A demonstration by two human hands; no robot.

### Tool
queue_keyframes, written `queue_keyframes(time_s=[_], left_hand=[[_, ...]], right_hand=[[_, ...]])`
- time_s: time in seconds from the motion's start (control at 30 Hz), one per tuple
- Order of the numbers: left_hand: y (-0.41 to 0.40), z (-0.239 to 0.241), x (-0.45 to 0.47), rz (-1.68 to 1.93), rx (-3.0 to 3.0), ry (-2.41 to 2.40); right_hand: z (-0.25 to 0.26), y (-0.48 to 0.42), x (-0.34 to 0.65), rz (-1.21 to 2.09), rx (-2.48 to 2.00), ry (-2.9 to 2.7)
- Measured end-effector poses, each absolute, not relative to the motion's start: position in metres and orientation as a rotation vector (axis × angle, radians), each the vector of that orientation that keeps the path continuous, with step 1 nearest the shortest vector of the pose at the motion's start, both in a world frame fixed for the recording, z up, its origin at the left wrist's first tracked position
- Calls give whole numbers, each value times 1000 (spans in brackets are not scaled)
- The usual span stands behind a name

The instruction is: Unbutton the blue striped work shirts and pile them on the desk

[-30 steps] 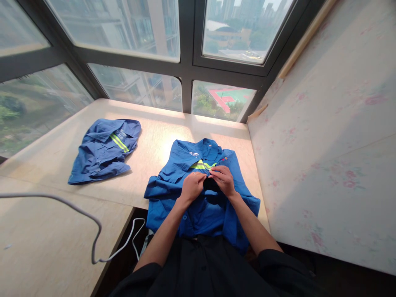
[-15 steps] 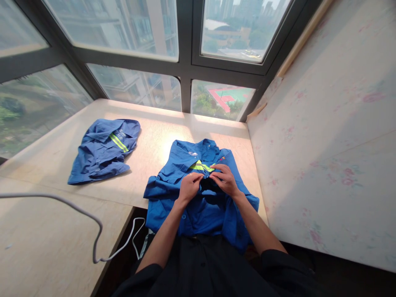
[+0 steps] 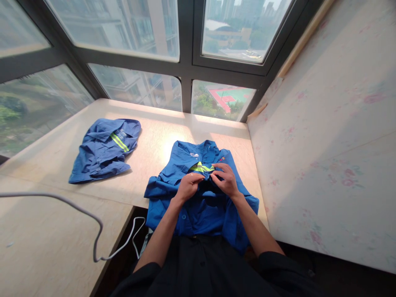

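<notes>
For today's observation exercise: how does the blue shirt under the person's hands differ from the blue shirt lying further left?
The near shirt lies spread out, collar up, pinched at its front by the left hand and right hand. The far shirt lies crumpled and untouched. Both are blue with yellow-green stripes and rest on the table.

The shirt (image 3: 201,206) is blue with a yellow-green stripe. The second shirt (image 3: 103,148), left of frame, matches. The wall (image 3: 334,136) is pale with pink flowers.

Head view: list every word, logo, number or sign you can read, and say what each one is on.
No text here can be read.
Blue shirt pinched by the left hand and right hand: white chest print, too small to read.
Same shirt: small red-and-yellow mark, blurred.
Second blue shirt on the table: white print, too small to read.
</notes>
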State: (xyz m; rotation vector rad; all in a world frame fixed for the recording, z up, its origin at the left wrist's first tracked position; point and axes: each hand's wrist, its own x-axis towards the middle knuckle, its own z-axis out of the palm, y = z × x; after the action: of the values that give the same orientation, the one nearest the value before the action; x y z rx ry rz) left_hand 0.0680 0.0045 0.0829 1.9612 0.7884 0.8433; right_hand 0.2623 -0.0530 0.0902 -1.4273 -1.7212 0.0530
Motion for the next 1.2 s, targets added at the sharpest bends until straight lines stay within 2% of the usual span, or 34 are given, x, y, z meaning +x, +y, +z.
queue_keyframes(time_s=[0.23,0.43,0.6,0.7,0.83,0.9,1.07,1.2], left_hand=[[-1,90,37,893,1853,759],[-3,82,4,1073,1572,1189],[-12,82,-9,1029,1555,1237],[-16,92,-9,903,1708,1299],[-11,109,5,560,2022,1415],[-7,115,17,563,2141,1424],[5,118,53,792,2376,1175],[15,104,78,525,2518,1062]], right_hand=[[83,-60,303,12,-1628,-1241],[74,-84,337,-16,-1698,-1190],[69,-87,332,-34,-1772,-1184],[80,-83,319,-71,-1753,-1266],[104,-78,287,-121,-1573,-1526],[109,-75,270,-84,-1481,-1728],[88,-55,251,-5,-1545,-2037],[65,-34,253,-20,-1700,-2116]])
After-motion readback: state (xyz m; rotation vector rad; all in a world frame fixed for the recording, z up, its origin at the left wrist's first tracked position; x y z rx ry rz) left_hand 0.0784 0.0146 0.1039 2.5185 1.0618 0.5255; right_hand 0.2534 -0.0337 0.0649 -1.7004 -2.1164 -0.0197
